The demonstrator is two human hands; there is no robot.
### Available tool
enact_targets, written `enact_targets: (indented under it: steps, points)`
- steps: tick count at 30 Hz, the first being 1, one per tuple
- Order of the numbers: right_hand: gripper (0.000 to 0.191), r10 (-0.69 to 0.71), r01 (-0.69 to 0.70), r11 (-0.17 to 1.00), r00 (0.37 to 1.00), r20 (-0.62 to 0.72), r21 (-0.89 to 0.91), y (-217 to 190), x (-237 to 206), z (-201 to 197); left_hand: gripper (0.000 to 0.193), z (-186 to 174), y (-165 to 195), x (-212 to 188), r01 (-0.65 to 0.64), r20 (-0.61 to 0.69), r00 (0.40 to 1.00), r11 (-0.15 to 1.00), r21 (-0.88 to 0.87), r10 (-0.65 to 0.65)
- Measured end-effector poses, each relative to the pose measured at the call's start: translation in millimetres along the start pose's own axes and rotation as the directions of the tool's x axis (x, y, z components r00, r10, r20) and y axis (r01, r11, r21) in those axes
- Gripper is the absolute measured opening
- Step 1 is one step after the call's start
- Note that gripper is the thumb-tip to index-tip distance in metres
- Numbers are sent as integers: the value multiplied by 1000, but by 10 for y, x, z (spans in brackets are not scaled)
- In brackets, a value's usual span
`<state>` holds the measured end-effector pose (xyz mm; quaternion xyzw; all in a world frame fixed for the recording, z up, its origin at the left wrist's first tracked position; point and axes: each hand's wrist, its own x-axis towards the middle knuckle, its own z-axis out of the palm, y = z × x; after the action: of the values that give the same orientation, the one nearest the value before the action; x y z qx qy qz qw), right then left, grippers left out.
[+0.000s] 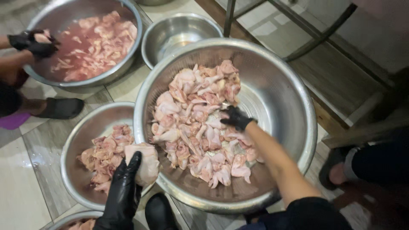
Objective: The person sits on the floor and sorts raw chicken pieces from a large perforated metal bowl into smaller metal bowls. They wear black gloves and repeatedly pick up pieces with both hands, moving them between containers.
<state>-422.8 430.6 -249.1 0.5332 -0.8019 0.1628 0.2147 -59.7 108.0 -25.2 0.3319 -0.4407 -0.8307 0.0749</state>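
While the left hand [123,187] grips a chicken piece [147,164] over the small bowl's [70,145] right rim, the right hand [235,118] — fingers curled on the chicken pile [200,123] — works mid-colander [281,81].

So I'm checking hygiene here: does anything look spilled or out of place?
Nothing spilled. The steel bowls of raw chicken sit on the tiled floor beside shoes, which looks odd.

Left hand [123,187] apparently gripping chicken piece [147,164]
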Motion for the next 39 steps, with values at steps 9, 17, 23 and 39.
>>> enact_targets:
  steps: [9,17,23,39]
  points:
    - [34,383,-880,166,473,794,444,-106,749,-555,38,-1294,144,351,-316,-17,946,914,-256,323]
    - [51,-113,-490,120,857,503,863,-1728,2177,-1121,34,-1315,233,85,-641,-202,768,739,-209,608]
    - [21,-10,-176,868,928,372,463,-845,1282,-811,51,-704,443,-201,-649,-112,733,738,183,671]
    - [26,573,-754,-229,407,712,615,462,-533,-733,55,-282,454,-321,-647,78,735,663,377,674]
